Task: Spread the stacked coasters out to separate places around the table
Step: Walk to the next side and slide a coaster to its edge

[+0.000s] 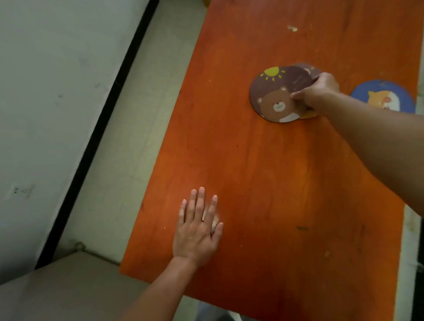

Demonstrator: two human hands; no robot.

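Note:
A brown round coaster with a bear and a sun (274,93) lies on the orange table (267,182), on top of a loose stack. Edges of another brown coaster (307,69) and a yellow one (309,115) stick out from under it. My right hand (316,93) pinches the right edge of the bear coaster, thumb on top. A blue coaster with an orange animal (384,96) lies alone to the right, near the table's right edge. My left hand (199,228) rests flat on the table near its front left corner, fingers spread, holding nothing.
The table's left edge runs diagonally beside a pale tiled floor (133,129). A grey box-like surface (54,298) sits below the front left corner. A white wall with a black skirting (97,130) lies further left. Small chips mark the tabletop.

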